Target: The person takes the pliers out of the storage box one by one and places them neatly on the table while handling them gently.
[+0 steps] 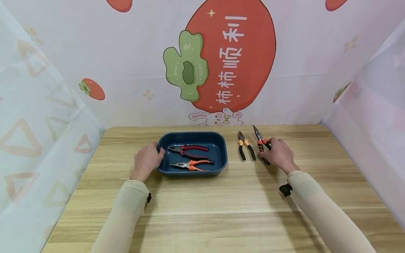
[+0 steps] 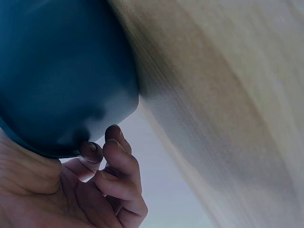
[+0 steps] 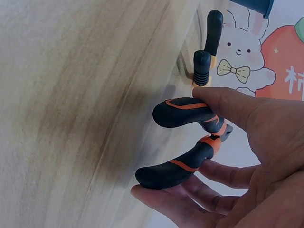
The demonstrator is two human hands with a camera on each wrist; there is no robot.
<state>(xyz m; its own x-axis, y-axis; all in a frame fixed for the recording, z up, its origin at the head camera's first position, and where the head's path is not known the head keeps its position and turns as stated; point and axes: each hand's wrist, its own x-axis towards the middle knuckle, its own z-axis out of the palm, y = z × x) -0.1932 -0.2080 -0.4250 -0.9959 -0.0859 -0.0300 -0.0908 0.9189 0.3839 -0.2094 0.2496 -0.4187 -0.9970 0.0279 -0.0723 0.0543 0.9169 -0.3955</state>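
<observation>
At the left end of a dark blue tray [image 1: 190, 134], my left hand [image 1: 147, 160] holds the rim, its thumb over the edge. The left wrist view has the curled fingers [image 2: 121, 159] by the tray's outer corner. My right hand [image 1: 280, 154] grips long-nose pliers [image 3: 183, 114] with black and orange handles, thumb on one handle and fingers along the other. These handles are spread apart, and the nose points to the back wall. Inside the tray lie combination pliers [image 1: 196, 147] with red and dark handles, and orange-handled long-nose pliers [image 1: 191, 163].
Between the tray and my right hand, black and yellow-orange handled pliers [image 1: 241, 142] lie on the wooden table [image 1: 202, 218]. A printed cloth [image 1: 136, 63] hangs behind the table's back edge, with cloth walls at both sides.
</observation>
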